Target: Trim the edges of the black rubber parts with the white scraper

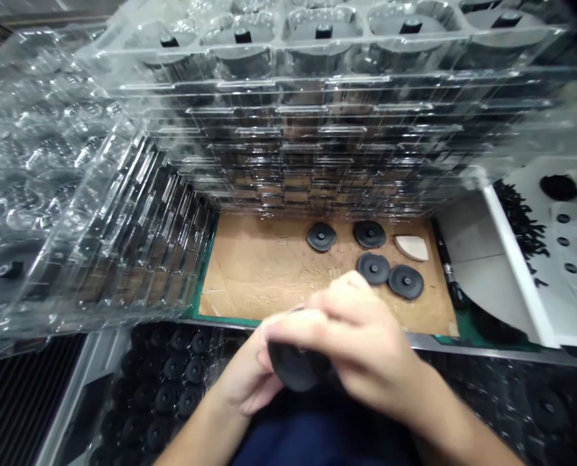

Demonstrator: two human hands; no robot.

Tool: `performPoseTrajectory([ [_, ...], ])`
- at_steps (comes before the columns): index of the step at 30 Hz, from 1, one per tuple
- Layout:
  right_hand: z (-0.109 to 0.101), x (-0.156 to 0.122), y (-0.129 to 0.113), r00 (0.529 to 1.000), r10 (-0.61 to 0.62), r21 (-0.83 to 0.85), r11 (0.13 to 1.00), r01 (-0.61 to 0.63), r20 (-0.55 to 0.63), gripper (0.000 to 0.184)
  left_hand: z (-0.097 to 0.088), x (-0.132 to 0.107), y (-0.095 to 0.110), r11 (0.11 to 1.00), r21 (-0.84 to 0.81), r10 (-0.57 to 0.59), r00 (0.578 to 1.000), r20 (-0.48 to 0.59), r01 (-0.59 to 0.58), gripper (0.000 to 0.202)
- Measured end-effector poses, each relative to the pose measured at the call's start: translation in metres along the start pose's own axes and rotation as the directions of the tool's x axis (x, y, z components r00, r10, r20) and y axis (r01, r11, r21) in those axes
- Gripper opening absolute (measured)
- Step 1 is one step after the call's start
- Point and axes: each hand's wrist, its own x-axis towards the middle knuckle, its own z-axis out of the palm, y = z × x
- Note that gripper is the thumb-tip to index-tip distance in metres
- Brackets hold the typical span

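black disc [293, 367] clasped low — right hand [361, 343] curled over left hand [249, 382].

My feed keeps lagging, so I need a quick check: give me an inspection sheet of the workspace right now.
Surface: brown cardboard sheet, scuffed.
Job's things: black round part held between both hands; four black discs loose on the cardboard.
Clutter: white wedge piece; black marker along the cardboard's right edge.
Hands: left hand and right hand closed on the part, blurred.
Cables: nothing seen.
Surroundings: stacked clear trays behind and left; tray of black discs lower left; white bin right.
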Motion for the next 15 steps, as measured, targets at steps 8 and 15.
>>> performPoseTrajectory([
  [8,0.029,-0.051,0.049,0.799,0.601,0.04,0.799,-0.6,-0.02,0.028,-0.006,-0.002,0.001,0.984,-0.176,0.047,0.998,0.039,-0.039,0.049],
  [15,0.025,-0.061,0.031,0.77,0.629,0.056,0.777,-0.627,-0.105,0.023,-0.002,0.002,0.0,0.985,-0.172,0.002,1.0,0.009,-0.001,0.053],
])
